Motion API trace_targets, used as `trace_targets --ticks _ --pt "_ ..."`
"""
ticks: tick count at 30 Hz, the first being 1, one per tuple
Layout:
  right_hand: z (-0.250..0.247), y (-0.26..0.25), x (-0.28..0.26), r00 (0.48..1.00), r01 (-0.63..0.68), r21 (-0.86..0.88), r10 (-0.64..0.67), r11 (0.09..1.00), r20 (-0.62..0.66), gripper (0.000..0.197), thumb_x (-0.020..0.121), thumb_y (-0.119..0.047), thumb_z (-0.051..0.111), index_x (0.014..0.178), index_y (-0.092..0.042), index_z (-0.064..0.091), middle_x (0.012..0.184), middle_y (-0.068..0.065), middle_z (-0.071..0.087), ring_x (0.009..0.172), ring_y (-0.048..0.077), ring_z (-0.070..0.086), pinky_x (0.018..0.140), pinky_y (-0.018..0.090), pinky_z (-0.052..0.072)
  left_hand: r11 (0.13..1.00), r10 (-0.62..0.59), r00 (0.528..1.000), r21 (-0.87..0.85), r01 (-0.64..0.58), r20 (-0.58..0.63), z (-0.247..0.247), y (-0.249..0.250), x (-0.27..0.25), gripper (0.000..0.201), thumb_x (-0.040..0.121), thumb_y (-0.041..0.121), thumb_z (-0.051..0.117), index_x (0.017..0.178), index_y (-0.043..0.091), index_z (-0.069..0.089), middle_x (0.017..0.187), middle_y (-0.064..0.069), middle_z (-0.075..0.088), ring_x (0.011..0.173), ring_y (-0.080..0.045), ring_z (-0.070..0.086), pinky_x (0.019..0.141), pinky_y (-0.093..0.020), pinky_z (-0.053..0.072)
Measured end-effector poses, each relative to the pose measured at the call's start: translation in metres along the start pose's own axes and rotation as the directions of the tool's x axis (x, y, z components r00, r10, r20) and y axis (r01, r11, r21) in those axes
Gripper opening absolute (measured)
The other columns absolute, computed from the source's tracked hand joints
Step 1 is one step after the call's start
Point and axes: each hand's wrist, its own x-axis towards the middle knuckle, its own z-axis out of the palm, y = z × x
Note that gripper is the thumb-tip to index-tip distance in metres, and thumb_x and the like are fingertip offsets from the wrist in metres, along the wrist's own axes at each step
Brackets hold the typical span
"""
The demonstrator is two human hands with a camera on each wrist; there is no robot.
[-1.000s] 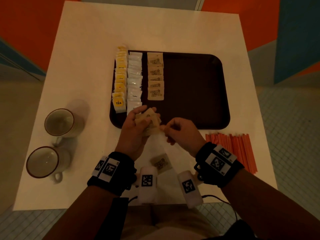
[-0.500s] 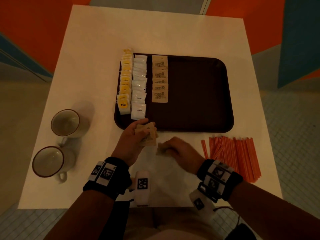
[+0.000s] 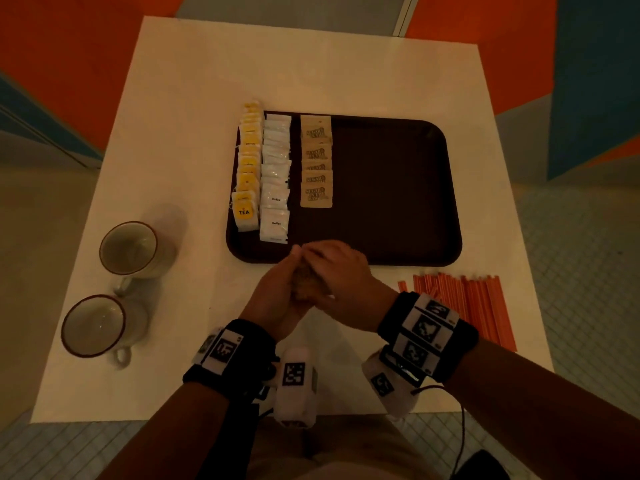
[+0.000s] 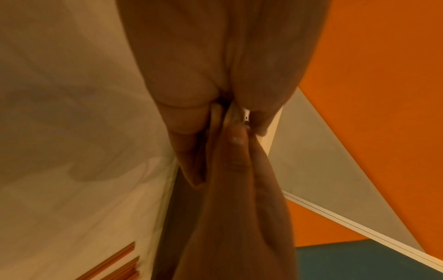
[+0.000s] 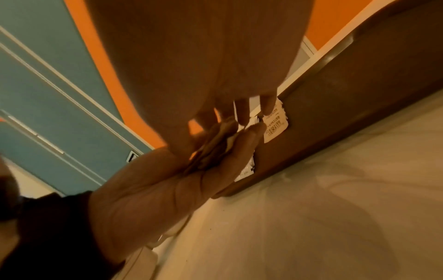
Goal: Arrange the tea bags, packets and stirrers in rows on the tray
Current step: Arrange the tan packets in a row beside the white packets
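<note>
Both hands meet over the white counter just in front of the near edge of the dark brown tray. The left hand lies palm up with a small stack of brown sugar packets resting on it, its fingers straight beneath them. The right hand is laid over the top of the stack with its fingers extended across it, so the packets are sandwiched between the two palms; in the right wrist view the edges of the stack show between the flattened hands, and neither hand curls round it.

On the tray three rows run away from the person along its left side: yellow tea bags overlapping at the far left edge, white coffee packets just beside them, and a shorter row of brown sugar packets next to those. The right part of the tray is bare.

A pile of orange stirrers lies on the counter to the right of the hands, off the tray and near its front right corner. Two empty mugs with dark rims stand on the left of the counter, well apart from the tray.
</note>
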Motion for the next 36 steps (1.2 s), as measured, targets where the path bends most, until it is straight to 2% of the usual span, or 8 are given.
trace_targets --ticks 3,7,12,15,19,22,26,36 --pt "0.001 -0.005 0.001 0.990 -0.009 0.006 0.008 1.000 0.144 0.079 0.086 -0.042 0.058 0.147 -0.019 0.013 0.149 0.002 0.023 0.138 0.020 0.016 0.112 0.039 0.014 0.999 -0.035 0.999 -0.036 0.034 -0.014 -0.002 0.004 0.003 0.055 0.092 0.057 0.033 0.129 0.021 0.050 0.123 -0.010 0.062 0.110 -0.026 0.062 0.081 -0.040 0.053" --pt "0.005 -0.004 0.011 0.998 -0.004 0.012 0.004 1.000 0.067 0.071 0.084 -0.029 0.063 0.143 -0.016 0.025 0.138 0.007 0.032 0.125 0.023 0.032 0.107 0.038 0.027 0.998 0.013 1.000 -0.066 -0.014 -0.020 -0.002 0.007 0.005 0.053 0.092 0.055 0.035 0.133 0.023 0.045 0.121 -0.009 0.061 0.104 -0.022 0.062 0.077 -0.036 0.050" --pt "0.004 0.003 0.013 0.999 0.026 -0.056 -0.028 0.998 -0.021 0.056 0.084 -0.009 0.058 0.135 -0.014 0.036 0.133 0.008 0.036 0.121 0.025 0.034 0.102 0.036 0.031 0.996 0.066 0.996 0.061 -0.069 0.053 -0.005 0.008 -0.001 0.039 0.094 0.028 0.044 0.127 0.007 0.052 0.126 -0.018 0.058 0.116 -0.027 0.056 0.099 -0.042 0.045" --pt "0.006 0.007 0.014 0.997 0.022 -0.024 -0.023 0.999 -0.080 0.055 0.084 -0.017 0.061 0.134 -0.019 0.039 0.133 0.005 0.037 0.123 0.023 0.032 0.102 0.035 0.030 0.985 0.076 0.993 0.150 -0.089 0.090 -0.010 0.010 -0.002 0.034 0.094 0.008 0.043 0.126 0.009 0.053 0.125 -0.017 0.059 0.115 -0.028 0.058 0.096 -0.039 0.050" --pt "0.000 0.014 0.017 0.994 -0.101 0.248 0.110 0.964 -0.025 0.079 0.073 -0.024 0.076 0.139 -0.022 0.032 0.139 0.004 0.029 0.127 0.023 0.030 0.107 0.038 0.033 0.984 0.111 0.994 0.136 -0.113 0.021 -0.012 0.014 0.001 0.037 0.092 -0.003 0.043 0.125 0.012 0.050 0.115 -0.010 0.062 0.101 -0.022 0.064 0.078 -0.030 0.058" --pt "-0.007 0.019 0.017 0.970 -0.234 0.558 0.233 0.796 0.074 0.087 0.070 -0.020 0.079 0.140 -0.023 0.027 0.139 0.002 0.034 0.124 0.016 0.042 0.101 0.034 0.045 0.972 0.140 0.989 0.199 -0.128 -0.052 -0.017 0.018 0.007 0.041 0.092 -0.002 0.045 0.131 0.011 0.046 0.118 -0.012 0.060 0.106 -0.024 0.061 0.081 -0.030 0.056" --pt "-0.004 0.022 0.021 0.923 -0.253 0.844 0.380 0.473 0.063 0.049 0.084 -0.004 0.062 0.128 -0.017 0.044 0.119 0.003 0.055 0.105 0.018 0.058 0.083 0.034 0.057 0.892 0.237 0.971 0.404 -0.201 -0.040 -0.014 0.025 0.016 0.039 0.090 0.002 0.054 0.124 0.020 0.054 0.118 -0.009 0.061 0.107 -0.021 0.061 0.085 -0.031 0.055" --pt "-0.002 0.059 0.073 0.843 -0.257 0.759 0.522 0.598 -0.125 0.027 0.085 -0.008 0.062 0.112 -0.010 0.057 0.112 0.008 0.063 0.104 0.022 0.061 0.091 0.043 0.052 0.561 0.461 0.884 0.799 -0.216 -0.084 -0.008 0.053 0.077 0.031 0.076 0.014 0.075 0.104 0.013 0.062 0.099 -0.001 0.063 0.087 -0.011 0.061 0.076 -0.027 0.055"
